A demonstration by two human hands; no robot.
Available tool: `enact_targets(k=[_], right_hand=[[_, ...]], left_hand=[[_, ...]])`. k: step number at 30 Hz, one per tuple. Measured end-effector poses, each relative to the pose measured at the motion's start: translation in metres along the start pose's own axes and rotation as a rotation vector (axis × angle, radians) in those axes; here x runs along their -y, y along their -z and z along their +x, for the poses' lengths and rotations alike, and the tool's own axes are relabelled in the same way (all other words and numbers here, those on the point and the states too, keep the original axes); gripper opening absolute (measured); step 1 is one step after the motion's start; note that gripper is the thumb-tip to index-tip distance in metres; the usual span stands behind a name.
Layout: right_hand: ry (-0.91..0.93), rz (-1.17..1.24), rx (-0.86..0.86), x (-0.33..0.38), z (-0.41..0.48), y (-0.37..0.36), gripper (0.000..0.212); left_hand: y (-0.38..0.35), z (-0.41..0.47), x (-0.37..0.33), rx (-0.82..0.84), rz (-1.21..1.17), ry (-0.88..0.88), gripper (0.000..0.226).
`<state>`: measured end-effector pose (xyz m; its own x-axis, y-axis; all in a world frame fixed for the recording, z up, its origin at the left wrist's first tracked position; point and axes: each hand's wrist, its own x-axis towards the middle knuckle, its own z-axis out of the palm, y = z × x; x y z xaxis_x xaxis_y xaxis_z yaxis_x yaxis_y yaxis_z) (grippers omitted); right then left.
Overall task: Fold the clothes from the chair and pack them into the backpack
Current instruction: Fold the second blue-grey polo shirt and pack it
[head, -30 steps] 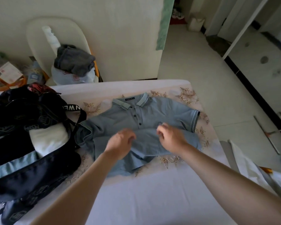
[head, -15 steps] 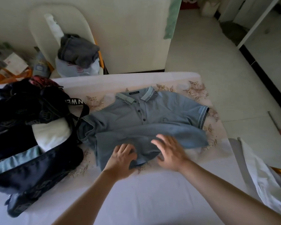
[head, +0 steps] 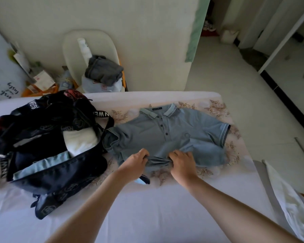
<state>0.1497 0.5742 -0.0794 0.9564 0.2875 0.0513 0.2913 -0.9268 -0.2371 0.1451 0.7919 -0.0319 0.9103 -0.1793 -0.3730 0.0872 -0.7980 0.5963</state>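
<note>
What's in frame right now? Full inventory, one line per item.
polo shirt: 1, grey-blue, spread on the bed, collar away from the person
backpack: 1, black with a printed pattern, open on the bed beside the shirt
white garment: 1, white, inside the backpack
light blue garment: 1, light blue, inside the backpack
chair: 1, cream, beyond the bed by the wall
dark grey garment: 1, dark grey, on top of the chair's pile
pale garment: 1, pale blue-white, under the grey one
bed: 1, white sheet, floral pad
left-hand grip: 1, bare, holds bunched shirt fabric
right-hand grip: 1, bare, holds the same bunch
</note>
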Motion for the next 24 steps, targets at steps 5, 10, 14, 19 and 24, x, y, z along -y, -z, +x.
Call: enact_targets(k=[5, 10, 14, 19, 24], right_hand=[[-0.103, 0.070, -0.079, -0.002, -0.009, 0.038, 0.019], [-0.319, -0.063, 0.521, -0.019, -0.026, 0.077, 0.018], [-0.334, 0.081, 0.662, -0.023, -0.021, 0.111, 0.018], [-0.184, 0.071, 0.447, -0.027, 0.039, 0.148, 0.035], [-0.061, -0.193, 0.065, -0.029, 0.104, 0.144, 0.088]], left_hand=[[0.028, -0.006, 0.000, 0.166, 0.146, -0.037, 0.021], [0.045, -0.017, -0.003, 0.434, 0.298, -0.156, 0.025], [0.057, -0.010, -0.019, 0.455, 0.327, -0.162, 0.026], [0.082, 0.043, -0.029, -0.125, 0.541, -0.025, 0.034], [0.102, 0.089, -0.050, -0.358, -0.116, 0.118, 0.048]])
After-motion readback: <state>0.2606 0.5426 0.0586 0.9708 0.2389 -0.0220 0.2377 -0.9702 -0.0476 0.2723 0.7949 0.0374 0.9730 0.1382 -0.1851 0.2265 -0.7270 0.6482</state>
